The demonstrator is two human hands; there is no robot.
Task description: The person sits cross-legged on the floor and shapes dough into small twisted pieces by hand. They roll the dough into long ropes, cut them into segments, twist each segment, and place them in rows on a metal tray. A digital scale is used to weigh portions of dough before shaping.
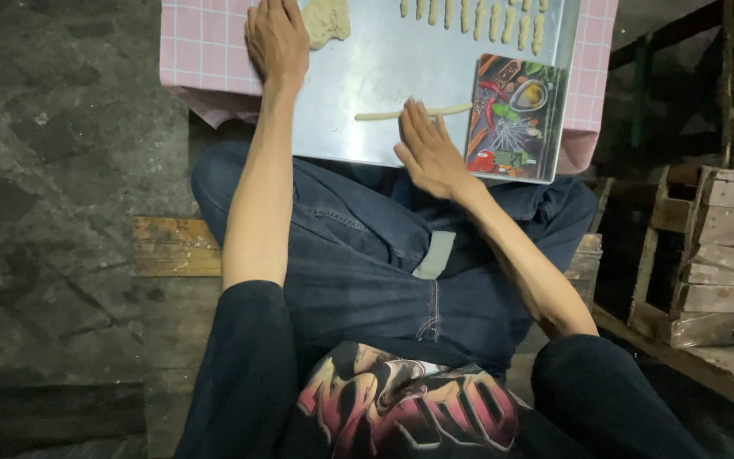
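One thin dough rope under the fingertips of the flat, open right hand; left hand spread open beside the dough lump.

Dim work corner, dark concrete floor, rough timber furniture.

Floor: dark grey concrete, stained and mottled, cracked at left. Wooden bench: worn plank, runs crosswise at mid-frame. Pink checked cloth drapes over the table's near edge at top. Stacked raw wooden crates fill the right side. Light low, shadows deep at the lower corners.
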